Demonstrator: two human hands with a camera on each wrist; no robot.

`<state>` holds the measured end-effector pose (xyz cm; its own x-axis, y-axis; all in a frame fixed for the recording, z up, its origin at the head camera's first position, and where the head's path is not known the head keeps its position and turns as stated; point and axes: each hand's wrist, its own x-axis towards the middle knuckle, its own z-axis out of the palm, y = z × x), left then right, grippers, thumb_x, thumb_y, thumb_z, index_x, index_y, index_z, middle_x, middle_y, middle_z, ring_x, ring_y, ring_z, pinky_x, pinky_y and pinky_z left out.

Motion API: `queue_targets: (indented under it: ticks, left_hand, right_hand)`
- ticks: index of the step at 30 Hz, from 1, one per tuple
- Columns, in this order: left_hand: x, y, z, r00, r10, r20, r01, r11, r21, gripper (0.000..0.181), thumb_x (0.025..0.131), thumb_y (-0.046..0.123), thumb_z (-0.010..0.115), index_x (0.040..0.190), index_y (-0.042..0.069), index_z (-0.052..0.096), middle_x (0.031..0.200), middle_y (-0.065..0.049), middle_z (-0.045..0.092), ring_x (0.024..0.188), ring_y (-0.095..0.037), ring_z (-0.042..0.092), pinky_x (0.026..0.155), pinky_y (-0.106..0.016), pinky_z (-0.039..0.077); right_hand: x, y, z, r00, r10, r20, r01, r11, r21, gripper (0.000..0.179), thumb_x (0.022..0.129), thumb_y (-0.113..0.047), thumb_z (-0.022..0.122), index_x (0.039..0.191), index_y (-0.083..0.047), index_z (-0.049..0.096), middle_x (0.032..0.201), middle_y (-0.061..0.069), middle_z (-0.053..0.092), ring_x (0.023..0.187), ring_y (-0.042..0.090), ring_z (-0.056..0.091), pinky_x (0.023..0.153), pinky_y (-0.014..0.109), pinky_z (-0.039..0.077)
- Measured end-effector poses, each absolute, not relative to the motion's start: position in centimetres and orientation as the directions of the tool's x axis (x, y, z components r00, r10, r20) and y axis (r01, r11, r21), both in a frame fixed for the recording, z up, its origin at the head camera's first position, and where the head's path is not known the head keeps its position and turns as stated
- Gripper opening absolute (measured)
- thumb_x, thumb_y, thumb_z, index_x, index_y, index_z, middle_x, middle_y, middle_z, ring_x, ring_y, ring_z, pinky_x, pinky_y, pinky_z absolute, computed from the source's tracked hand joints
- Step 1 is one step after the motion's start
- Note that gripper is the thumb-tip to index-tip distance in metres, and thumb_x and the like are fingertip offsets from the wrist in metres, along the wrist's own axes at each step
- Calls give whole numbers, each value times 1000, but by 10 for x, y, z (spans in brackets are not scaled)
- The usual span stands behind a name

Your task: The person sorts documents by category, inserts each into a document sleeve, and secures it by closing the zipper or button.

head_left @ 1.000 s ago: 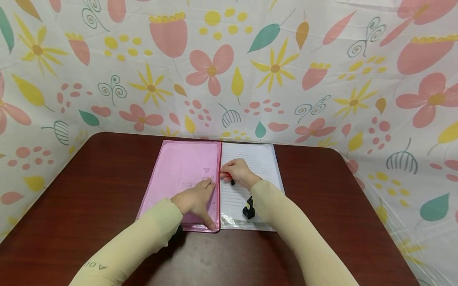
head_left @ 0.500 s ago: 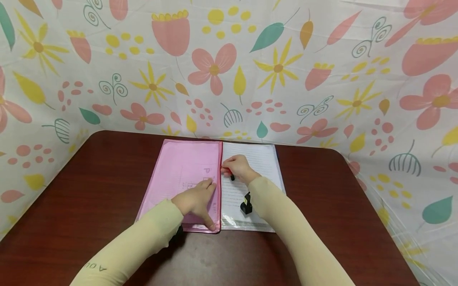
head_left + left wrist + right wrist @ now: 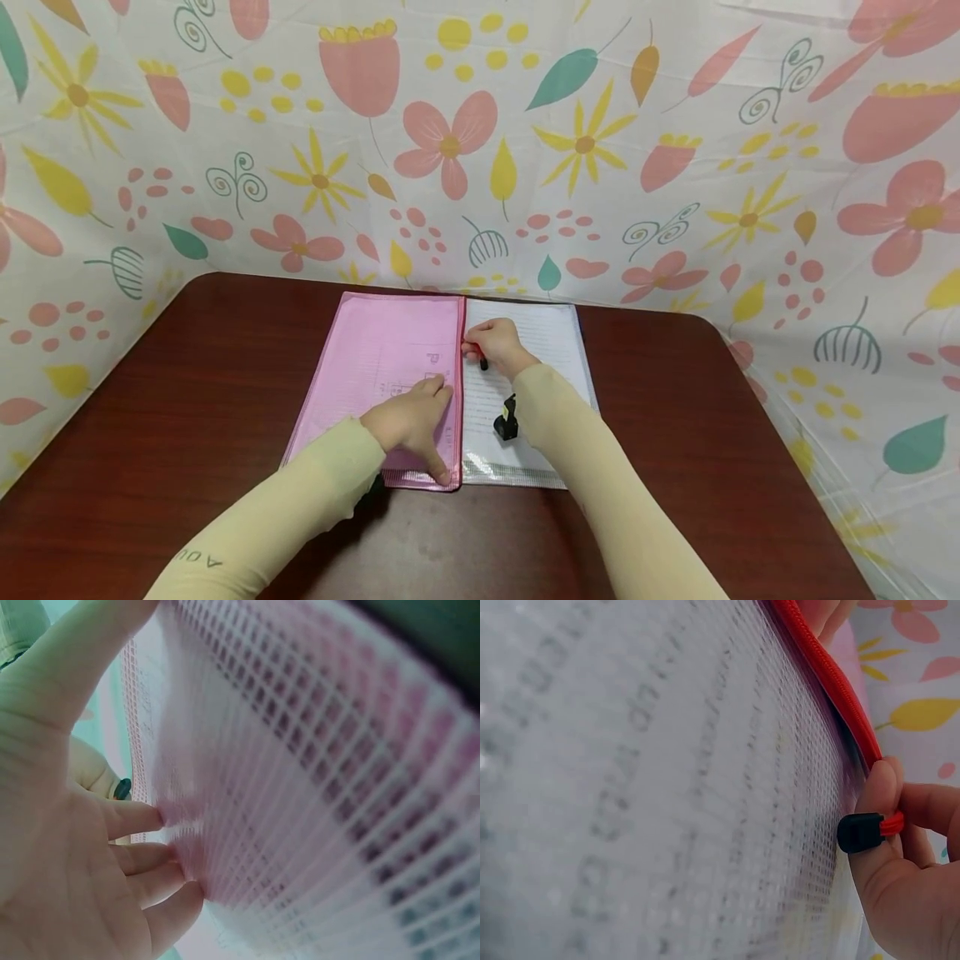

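Note:
In the head view a pink mesh zipper pouch (image 3: 390, 333) with a red zipper (image 3: 461, 392) down its right edge lies on the table. My left hand (image 3: 412, 421) rests on the pouch beside the zipper, fingers and thumb spread. The left wrist view shows its fingertips touching the mesh. My right hand (image 3: 495, 343) pinches the zipper pull (image 3: 866, 831), a red cord with a black end, at the zipper's upper half. The slider itself is hidden by the fingers. Under that hand lies a clear mesh pouch (image 3: 551, 333) with a printed sheet in it.
A dark red-brown table (image 3: 225, 375) carries both pouches near its far edge. Behind it hangs a flower-patterned curtain (image 3: 480, 150). A small black device (image 3: 507, 421) sits at my right wrist, above the clear pouch.
My right hand has moved a little way along the zipper, away from me, with the zipper pull in its fingers. The left hand has stayed in place on the pink pouch.

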<state>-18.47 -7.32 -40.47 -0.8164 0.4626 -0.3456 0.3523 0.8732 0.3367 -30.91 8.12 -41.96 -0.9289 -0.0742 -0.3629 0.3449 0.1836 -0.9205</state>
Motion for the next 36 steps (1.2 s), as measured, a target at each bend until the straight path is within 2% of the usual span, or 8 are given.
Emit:
queue_targets:
  ticks: [8,16,20,28,36]
  left_hand:
    - [-185,-72,-404,-824,456,-337,357,879,316,144,37,62,86,148,-1,21,155,-23,14,144,-35,16,114,-45,25]
    - [-180,-74,-405,-829,445,-338,347,884,312,144,37,61,87,148,-3,20,154,-25,14,143,-37,17,114,-45,23]
    - [-175,-74,-406,-830,434,-349,334,889,313,144,38,61,87,148,-3,20,155,-24,13,144,-36,16,114,-46,23]
    - [-167,-72,-404,-823,447,-350,353,886,301,143,37,60,87,148,-1,22,156,-23,12,144,-35,16,113,-46,26]
    - [-164,-70,-403,-822,459,-336,381,883,274,142,37,62,86,148,0,23,156,-21,14,144,-34,17,113,-45,27]
  right_hand:
    - [-313,75,-421,-934,-50,-354,345,135,-929,24,89,1,59,110,13,58,72,10,65,57,9,62,59,22,55]
    - [-311,68,-423,-943,-43,-329,321,137,-937,14,87,4,58,99,12,61,73,16,67,56,11,62,57,24,55]
    - [-311,66,-424,-939,-36,-341,334,133,-933,18,88,4,58,104,12,60,75,15,67,57,10,62,60,23,55]
    - [-313,69,-418,-948,-16,-317,314,97,-944,22,90,4,55,108,15,58,65,8,62,53,9,60,57,22,55]
    - [-321,70,-410,-963,29,-268,269,66,-961,20,88,4,58,105,13,60,66,8,62,54,10,62,60,25,56]
